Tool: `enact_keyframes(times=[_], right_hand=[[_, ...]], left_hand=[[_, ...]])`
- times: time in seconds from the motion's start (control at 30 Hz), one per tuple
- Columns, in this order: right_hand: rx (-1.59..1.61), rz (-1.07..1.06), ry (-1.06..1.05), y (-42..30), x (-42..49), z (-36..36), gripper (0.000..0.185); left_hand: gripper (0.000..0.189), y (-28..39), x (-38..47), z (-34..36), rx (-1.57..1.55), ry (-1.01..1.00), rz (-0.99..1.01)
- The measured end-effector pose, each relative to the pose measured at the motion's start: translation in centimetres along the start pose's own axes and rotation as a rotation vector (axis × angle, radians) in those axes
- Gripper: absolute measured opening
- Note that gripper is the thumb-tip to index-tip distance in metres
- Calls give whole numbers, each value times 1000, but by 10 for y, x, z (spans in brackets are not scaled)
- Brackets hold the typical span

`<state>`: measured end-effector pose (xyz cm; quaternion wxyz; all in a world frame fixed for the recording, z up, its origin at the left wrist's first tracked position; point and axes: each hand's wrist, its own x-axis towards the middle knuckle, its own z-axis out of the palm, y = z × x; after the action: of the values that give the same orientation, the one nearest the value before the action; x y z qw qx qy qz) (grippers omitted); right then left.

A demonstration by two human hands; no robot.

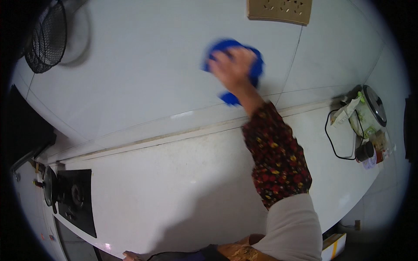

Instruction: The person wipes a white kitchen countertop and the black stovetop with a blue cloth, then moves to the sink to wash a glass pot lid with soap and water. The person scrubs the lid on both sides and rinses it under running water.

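My right hand presses a blue cloth against the white wall tiles, below a gold socket panel. The hand is blurred, its fingers spread over the cloth, and a loose end of the cloth hangs under the wrist. A dark floral sleeve covers that forearm. At the bottom edge of the view, my left hand is partly visible by the front edge of the white countertop; its fingers are mostly cut off, and whether it holds anything is not clear.
A black gas hob with a lidded pan is at the left, below a dark range hood. A black mesh basket hangs upper left. At the right stand a rice cooker, a black cord and small jars.
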<state>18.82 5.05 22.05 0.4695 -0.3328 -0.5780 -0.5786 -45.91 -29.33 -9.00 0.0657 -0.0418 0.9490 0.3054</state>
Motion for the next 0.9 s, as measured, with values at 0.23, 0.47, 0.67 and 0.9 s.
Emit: enact_keyframes(times=[0.23, 0.47, 0.67, 0.9], right_hand=[[-623, 1352, 382, 149, -67, -78, 27], [-377, 755, 196, -8, -78, 7, 21], [61, 647, -264, -190, -103, 13, 17], [-79, 984, -861, -265, -149, 1, 7]], left_hand=[[57, -14, 5, -12, -1, 24, -10], [57, -4, 1, -18, -19, -54, -72], [51, 7, -8, -33, 25, -25, -83], [46, -5, -4, -55, 10, -99, -18]])
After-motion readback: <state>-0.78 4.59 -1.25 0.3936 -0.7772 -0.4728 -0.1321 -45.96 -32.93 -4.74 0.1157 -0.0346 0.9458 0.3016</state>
